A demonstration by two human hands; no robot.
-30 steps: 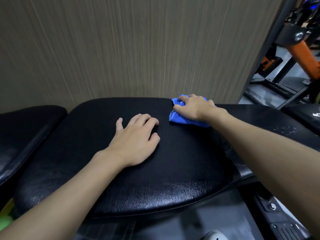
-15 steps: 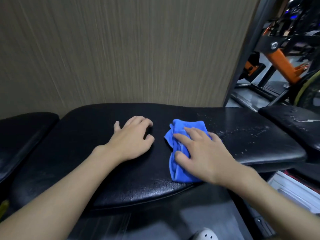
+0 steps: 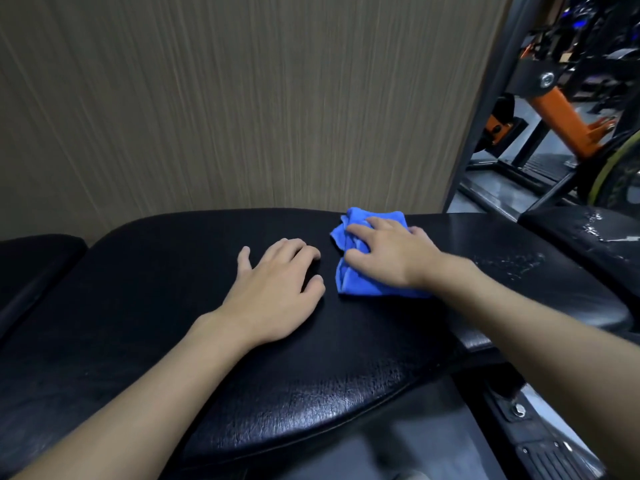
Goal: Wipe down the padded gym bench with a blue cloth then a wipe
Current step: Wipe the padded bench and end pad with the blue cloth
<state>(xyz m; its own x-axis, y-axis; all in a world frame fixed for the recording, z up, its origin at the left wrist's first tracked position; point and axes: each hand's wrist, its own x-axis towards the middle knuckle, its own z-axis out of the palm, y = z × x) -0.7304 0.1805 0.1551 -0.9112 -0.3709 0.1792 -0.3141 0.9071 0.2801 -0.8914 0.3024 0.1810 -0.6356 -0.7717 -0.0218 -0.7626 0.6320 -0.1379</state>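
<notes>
A black padded gym bench [image 3: 173,289] fills the lower half of the head view, its vinyl cracked along the near edge. A crumpled blue cloth [image 3: 356,282] lies on the pad's far middle. My right hand [image 3: 391,254] presses down on the cloth, fingers spread over it and gripping its folds. My left hand [image 3: 277,289] rests flat on the pad just left of the cloth, fingers slightly curled, holding nothing. No wipe is in view.
A beige striped wall [image 3: 242,98] stands right behind the bench. Another black pad [image 3: 34,265] sits at the left and one with white flaking [image 3: 588,233] at the right. Orange and black gym machines [image 3: 561,109] stand at the back right.
My right hand has pushed the blue cloth from the near edge of the pad back toward the wall. My left hand has stayed in place.
</notes>
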